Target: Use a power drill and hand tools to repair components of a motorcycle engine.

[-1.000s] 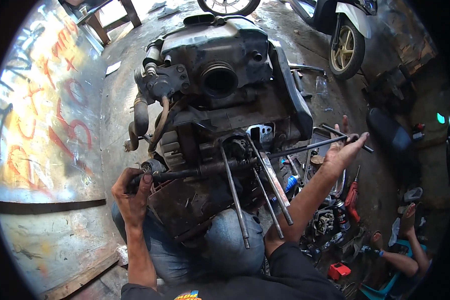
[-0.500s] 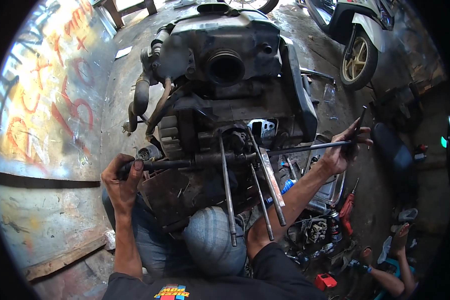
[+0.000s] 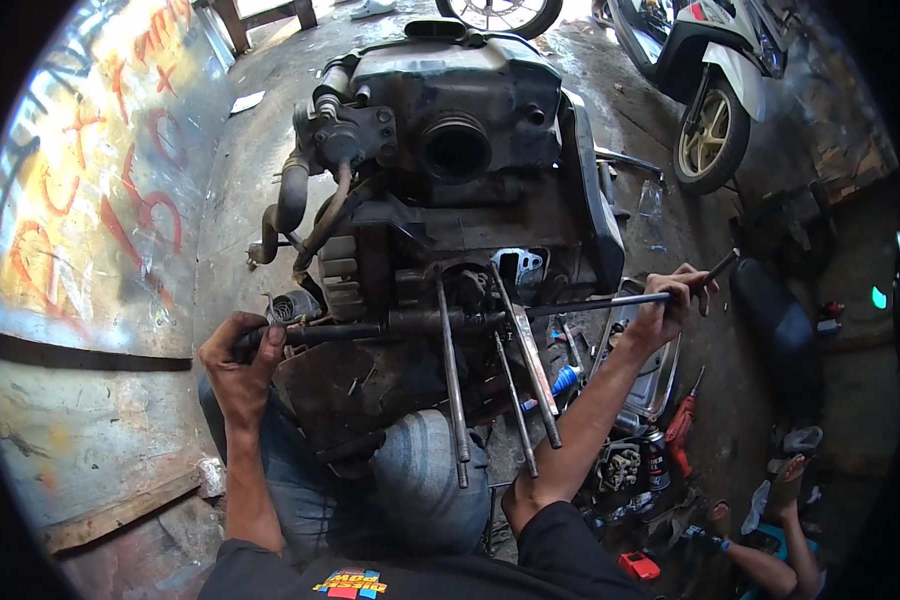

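Note:
An engine (image 3: 450,220) with dark, dirty casings stands before me. My left hand (image 3: 240,365) is closed round the outer end of a thick dark bar (image 3: 335,333), thumb on top. The bar's inner end meets a tube low on the engine. My right hand (image 3: 667,305) is closed on a T-handle wrench (image 3: 600,303), whose crossbar slants up past the fingers. Its thin shaft reaches the tube's right side; its tip is hidden. Several long metal studs (image 3: 452,385) jut toward me from the engine between my hands.
A coil spring (image 3: 292,308) lies beyond my left hand. Right of my knee are a metal tray (image 3: 660,375), a red power tool (image 3: 680,435), a spray can (image 3: 654,460) and loose parts. A motorcycle (image 3: 710,110) stands far right; another person's legs (image 3: 770,560) show lower right.
My right hand has shifted slightly left, and the crossbar in it has turned from nearly upright to slanting. My left hand keeps its hold on the dark bar. The view has shifted slightly.

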`<state>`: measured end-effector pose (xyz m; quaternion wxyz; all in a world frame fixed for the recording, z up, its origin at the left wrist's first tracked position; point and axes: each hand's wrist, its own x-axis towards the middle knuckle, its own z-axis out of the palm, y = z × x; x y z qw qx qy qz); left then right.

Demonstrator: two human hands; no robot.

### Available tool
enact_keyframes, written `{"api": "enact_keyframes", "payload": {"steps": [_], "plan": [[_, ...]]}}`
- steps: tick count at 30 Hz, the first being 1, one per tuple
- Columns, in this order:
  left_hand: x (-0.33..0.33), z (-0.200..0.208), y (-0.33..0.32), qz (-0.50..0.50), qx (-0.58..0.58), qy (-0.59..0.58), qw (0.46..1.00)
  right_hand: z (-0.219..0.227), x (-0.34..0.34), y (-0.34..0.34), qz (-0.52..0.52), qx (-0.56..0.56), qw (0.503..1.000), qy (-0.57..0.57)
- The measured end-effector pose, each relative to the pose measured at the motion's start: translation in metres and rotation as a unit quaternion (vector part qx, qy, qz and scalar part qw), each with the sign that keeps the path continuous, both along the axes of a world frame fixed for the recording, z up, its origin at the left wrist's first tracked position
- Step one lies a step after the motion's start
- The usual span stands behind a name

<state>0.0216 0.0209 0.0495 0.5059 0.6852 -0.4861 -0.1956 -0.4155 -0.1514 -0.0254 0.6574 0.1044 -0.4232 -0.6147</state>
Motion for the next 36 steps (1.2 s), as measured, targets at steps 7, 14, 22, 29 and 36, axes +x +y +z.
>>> {"api": "enact_keyframes", "payload": {"steps": [7, 14, 22, 29, 36], "plan": [[0.004, 0.001, -0.006, -0.02, 0.017, -0.021, 0.999, -0.021, -0.054, 0.026, -0.062, 0.415, 0.871, 0.255], [0.006, -0.002, -0.012, -0.036, 0.008, -0.016, 0.999, -0.005, -0.052, 0.045, -0.016, 0.419, 0.857, 0.3], [0.011, -0.005, -0.013, -0.039, 0.003, -0.049, 0.998, 0.054, -0.011, 0.073, -0.167, 0.474, 0.851, 0.151], [0.011, -0.008, -0.009, -0.038, 0.034, -0.007, 0.999, 0.046, -0.009, 0.072, -0.13, 0.338, 0.899, 0.248], [0.014, -0.006, 0.001, -0.007, 0.039, -0.008, 0.999, 0.048, -0.015, 0.052, -0.043, 0.455, 0.867, 0.197]]}}
